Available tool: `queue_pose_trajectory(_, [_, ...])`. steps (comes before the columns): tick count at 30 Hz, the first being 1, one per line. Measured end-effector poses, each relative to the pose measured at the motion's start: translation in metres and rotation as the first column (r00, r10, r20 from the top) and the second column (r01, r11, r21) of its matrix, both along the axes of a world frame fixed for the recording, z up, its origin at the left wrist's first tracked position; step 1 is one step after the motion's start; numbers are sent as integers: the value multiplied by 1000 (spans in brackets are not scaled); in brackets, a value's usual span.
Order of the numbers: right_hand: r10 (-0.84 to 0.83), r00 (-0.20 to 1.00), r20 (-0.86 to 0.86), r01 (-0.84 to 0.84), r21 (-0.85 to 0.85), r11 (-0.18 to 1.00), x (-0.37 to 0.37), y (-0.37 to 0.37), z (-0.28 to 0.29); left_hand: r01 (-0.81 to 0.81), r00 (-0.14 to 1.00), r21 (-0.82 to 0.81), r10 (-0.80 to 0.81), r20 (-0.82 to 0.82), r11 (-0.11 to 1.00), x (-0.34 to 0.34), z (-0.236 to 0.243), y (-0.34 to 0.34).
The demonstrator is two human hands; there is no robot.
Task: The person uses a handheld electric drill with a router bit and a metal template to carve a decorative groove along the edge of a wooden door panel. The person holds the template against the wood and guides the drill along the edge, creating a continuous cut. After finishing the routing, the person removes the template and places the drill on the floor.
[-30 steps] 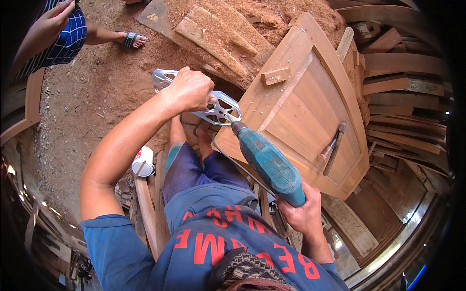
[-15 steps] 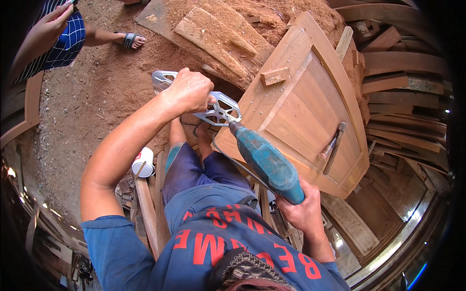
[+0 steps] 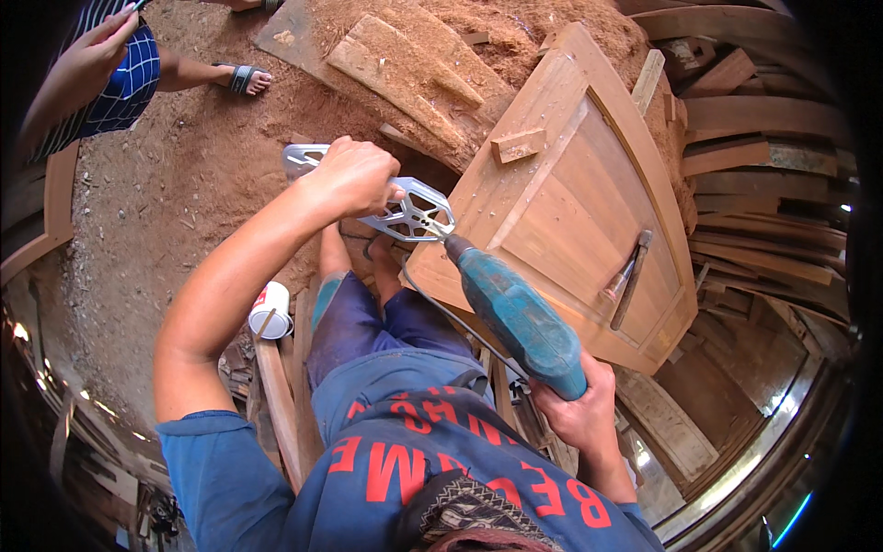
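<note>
My left hand grips a silver metal plate with cut-out openings, held out over the sawdust ground. My right hand is closed round the handle of a teal power drill with a dark cord. The drill's tip is at the right end of the plate, apparently touching it. Just right of the plate, a wooden panel with a curved edge lies flat, carrying a small wood block and brush-like tools.
Sawdust-covered boards lie behind, and stacked timber fills the right. A white bucket sits left of my legs on wooden pieces. Another person's hand and sandalled foot are at the upper left.
My left hand and the plate have shifted slightly up and left. The drill and my right hand have moved slightly right, with the drill's tip still at the plate.
</note>
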State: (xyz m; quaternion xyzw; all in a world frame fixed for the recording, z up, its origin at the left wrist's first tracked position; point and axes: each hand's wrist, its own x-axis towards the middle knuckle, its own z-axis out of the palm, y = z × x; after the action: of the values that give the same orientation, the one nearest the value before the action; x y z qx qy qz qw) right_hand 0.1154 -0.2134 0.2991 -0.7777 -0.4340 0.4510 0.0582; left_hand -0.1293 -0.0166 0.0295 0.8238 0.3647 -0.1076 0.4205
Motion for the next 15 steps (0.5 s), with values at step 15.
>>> queue_pose_trajectory(15, [-588, 788, -183, 613, 137, 778, 42, -54, -9, -599, 332, -689, 910, 251, 408, -37, 43, -76])
